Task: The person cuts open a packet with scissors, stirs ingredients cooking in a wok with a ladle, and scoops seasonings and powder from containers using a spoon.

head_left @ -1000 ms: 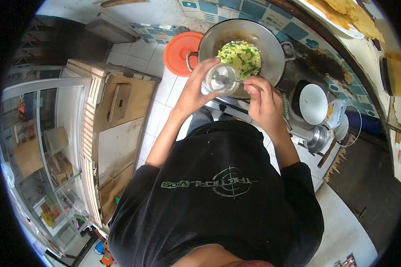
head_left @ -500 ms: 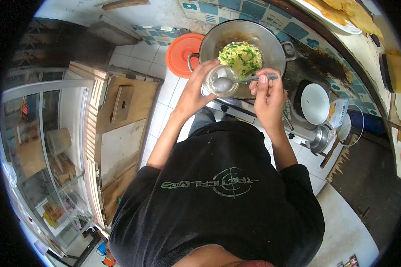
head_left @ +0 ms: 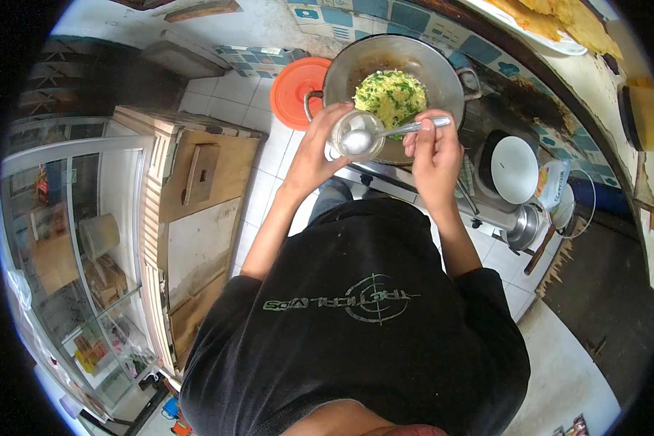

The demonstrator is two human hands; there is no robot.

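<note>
Chopped food (head_left: pixel 391 94) was already heaped in the pan (head_left: pixel 445 81), while the jar (head_left: pixel 359 123), seemingly not yet emptied, was held just by the pan's near rim in the curled left hand (head_left: pixel 314 151). The spoon (head_left: pixel 395 131) was pinched in the right hand (head_left: pixel 436 154); its bowl, deeper in the jar a second earlier, had been raised to the mouth
</note>
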